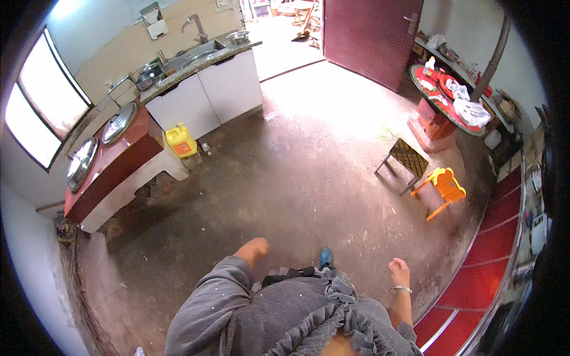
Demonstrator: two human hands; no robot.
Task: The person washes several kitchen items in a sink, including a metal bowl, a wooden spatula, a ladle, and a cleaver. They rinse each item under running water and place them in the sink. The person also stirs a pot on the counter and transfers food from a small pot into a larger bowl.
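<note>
My left hand [254, 251] hangs in front of my body over the bare floor [285, 196], a grey sleeve covering the wrist. It is blurred and seen from the back, so its fingers and palm are hidden. Out to the right, my right hand [400, 269] has its fingers curled in, and no object shows in it. A bracelet [401, 289] circles that wrist. One blue shoe [326, 257] shows below me, between the two hands. Neither hand touches any furniture.
Left stands a red stove [129, 155] with lidded pans; beside it, a yellow jug [181, 140] and sink cabinet [205, 102]. A wooden stool [407, 158], orange chair [445, 187] and round table [441, 100] stand right. Red cabinets [490, 262] line the right edge. A door [369, 40] stands open ahead.
</note>
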